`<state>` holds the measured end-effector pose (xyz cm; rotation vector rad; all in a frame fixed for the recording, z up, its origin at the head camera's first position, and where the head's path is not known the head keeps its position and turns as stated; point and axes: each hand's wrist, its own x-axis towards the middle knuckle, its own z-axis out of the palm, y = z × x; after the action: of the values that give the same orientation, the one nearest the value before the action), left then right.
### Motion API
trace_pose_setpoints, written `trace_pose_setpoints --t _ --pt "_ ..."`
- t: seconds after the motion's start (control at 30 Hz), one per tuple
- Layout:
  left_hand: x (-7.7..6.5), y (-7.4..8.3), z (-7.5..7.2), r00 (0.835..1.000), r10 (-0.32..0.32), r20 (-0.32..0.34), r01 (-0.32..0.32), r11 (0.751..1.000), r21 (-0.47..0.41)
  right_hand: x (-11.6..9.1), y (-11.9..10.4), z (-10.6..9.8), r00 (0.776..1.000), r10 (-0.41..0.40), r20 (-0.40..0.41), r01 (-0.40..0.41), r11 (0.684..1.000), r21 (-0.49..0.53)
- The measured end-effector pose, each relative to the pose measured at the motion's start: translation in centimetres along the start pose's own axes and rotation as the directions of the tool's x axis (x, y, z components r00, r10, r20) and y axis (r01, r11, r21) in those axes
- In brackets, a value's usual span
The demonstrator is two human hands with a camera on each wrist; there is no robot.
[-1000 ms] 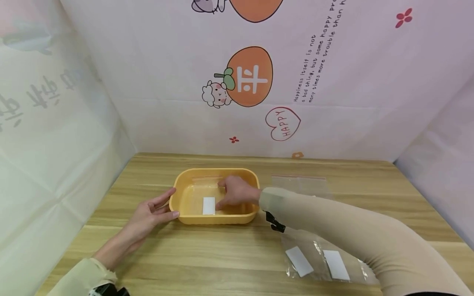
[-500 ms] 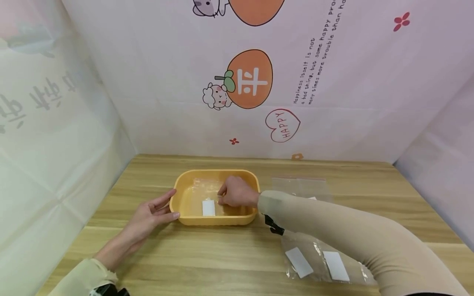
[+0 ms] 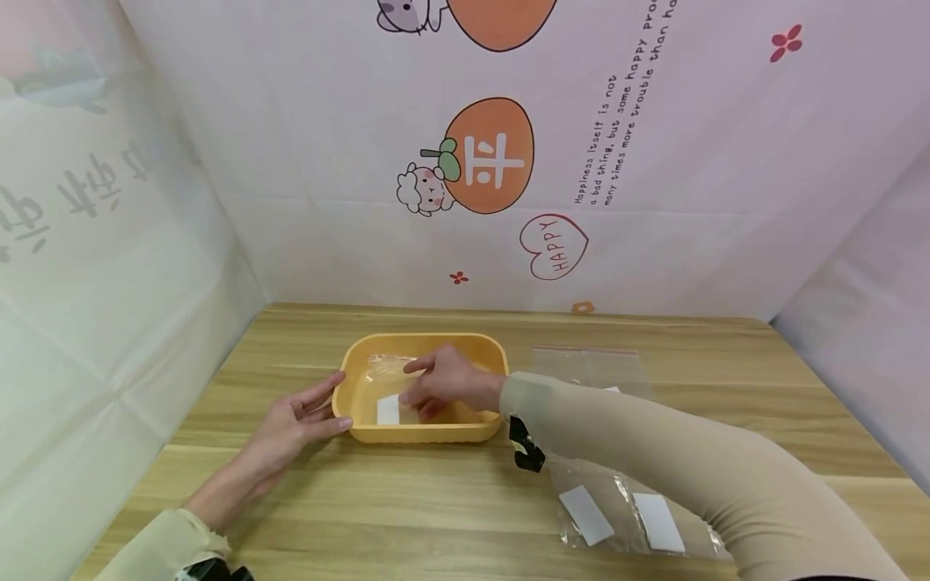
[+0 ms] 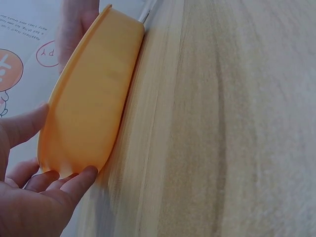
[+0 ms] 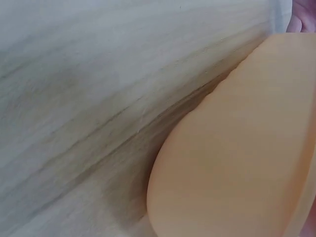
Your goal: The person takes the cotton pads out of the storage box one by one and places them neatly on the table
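A yellow plastic tub (image 3: 427, 434) stands on the wooden table. My left hand (image 3: 289, 428) grips its left end; in the left wrist view, thumb and fingers (image 4: 81, 182) lie against the end wall. My right hand (image 3: 450, 381) is inside the tub, thumb and index finger apart, touching or just over a clear plastic bag (image 3: 385, 365). A white label (image 3: 388, 410) shows on the bag, its right side partly covered by that hand. In the right wrist view the tub's wall (image 5: 232, 143) hides most of the right hand.
Right of the tub, under the right forearm, lie clear zip bags (image 3: 584, 363) with white labels (image 3: 587, 515). A printed cloth (image 3: 327, 145) hangs behind the wooden table (image 3: 407, 508), and pale cloth covers both sides.
My right hand has shifted left inside the tub, its thumb and index finger parting after a pinch. The bag with its label has slid left. My left hand has stayed in place.
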<state>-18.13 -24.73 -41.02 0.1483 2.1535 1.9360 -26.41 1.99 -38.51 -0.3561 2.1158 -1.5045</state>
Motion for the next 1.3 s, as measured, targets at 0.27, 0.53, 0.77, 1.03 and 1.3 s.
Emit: trace_pose_setpoints --t 0.27,0.53,0.77,1.03,1.3 --pt "0.1 0.1 0.1 1.000 0.000 0.002 0.000 1.000 0.000 0.2 -0.2 0.3 0.999 0.017 0.047 -0.018 1.000 0.021" --pt "0.1 0.1 0.1 1.000 -0.003 0.007 0.003 1.000 0.001 -0.5 -1.2 -0.6 0.998 -0.007 0.069 0.011 0.998 -0.062" --pt "0.0 -0.1 -0.1 1.000 -0.003 0.003 0.003 1.000 0.004 -1.1 -1.9 -1.5 0.995 -0.059 0.085 0.071 0.987 -0.142" --pt "-0.1 -0.2 -0.1 1.000 0.010 0.010 -0.010 1.000 0.008 -1.8 -2.5 -2.6 0.991 -0.105 0.082 0.118 0.976 -0.184" --pt "-0.1 -0.2 0.0 1.000 0.008 0.006 -0.008 1.000 0.009 -3.0 -3.7 -4.5 0.993 -0.101 0.060 0.110 0.980 -0.165"
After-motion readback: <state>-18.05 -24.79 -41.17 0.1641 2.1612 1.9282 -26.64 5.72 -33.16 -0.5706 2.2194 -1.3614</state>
